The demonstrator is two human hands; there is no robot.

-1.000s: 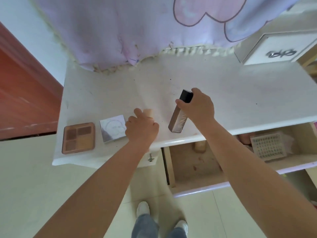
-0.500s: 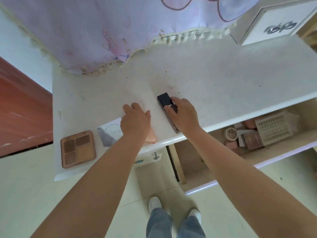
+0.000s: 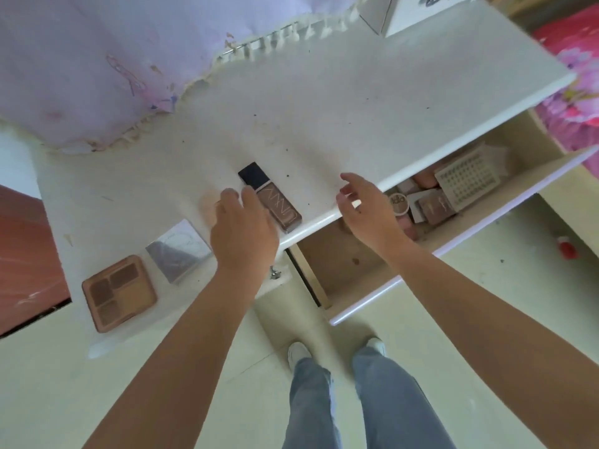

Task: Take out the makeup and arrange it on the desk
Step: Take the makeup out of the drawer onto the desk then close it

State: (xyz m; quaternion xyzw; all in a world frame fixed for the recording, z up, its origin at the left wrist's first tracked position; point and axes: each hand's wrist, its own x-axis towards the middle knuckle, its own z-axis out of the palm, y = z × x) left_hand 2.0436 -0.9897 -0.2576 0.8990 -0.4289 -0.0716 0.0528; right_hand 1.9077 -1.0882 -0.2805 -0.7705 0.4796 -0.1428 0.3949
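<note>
A brown foundation bottle (image 3: 275, 204) with a black cap lies flat near the front edge of the white desk (image 3: 356, 108). A peach sponge (image 3: 207, 209) rests just left of it, blurred and partly hidden by my left hand (image 3: 243, 231), which hovers over it with relaxed fingers. Further left sit a silver compact (image 3: 178, 251) and a pink eyeshadow palette (image 3: 118, 293). My right hand (image 3: 366, 209) hangs empty, fingers loose, over the desk edge above the open drawer (image 3: 350, 264). Several makeup items (image 3: 428, 205) remain in the drawer.
A lilac cloth (image 3: 97, 66) drapes over the back left of the desk. A white box (image 3: 408, 11) stands at the back right. A perforated plastic basket (image 3: 466, 179) lies in the drawer. Pink bedding (image 3: 577, 85) is at the right; a red wooden panel (image 3: 26, 254) at the left.
My right hand let go of the foundation bottle, now lying flat on the desk, and moved right toward the drawer. My left hand lifted off the peach sponge.
</note>
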